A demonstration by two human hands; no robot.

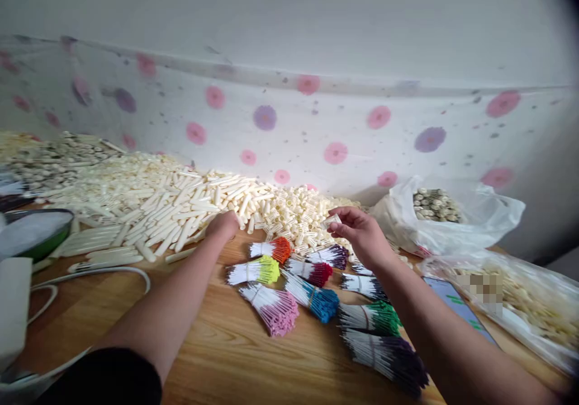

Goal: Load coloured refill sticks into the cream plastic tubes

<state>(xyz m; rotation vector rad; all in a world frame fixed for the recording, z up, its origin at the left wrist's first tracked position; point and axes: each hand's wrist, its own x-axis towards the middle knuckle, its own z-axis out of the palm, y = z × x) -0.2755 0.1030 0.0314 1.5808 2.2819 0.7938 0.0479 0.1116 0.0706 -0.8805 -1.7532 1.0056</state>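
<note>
So the left hand [222,224] is resting on the front edge of the pile of cream tubes [172,203]. Its fingers are curled down into the pile, and I honestly can't tell if they've got hold of one. The right hand [362,235] hovers at the right end of that pile, thumb and forefinger pinching a small clear piece [332,221] just above the pile's edge. Right in front of the pile, bundles of colour-tipped sticks [312,296] lie on the wooden tabletop [217,344]. A plastic bag [474,224] sits to the right of the pile.
</note>
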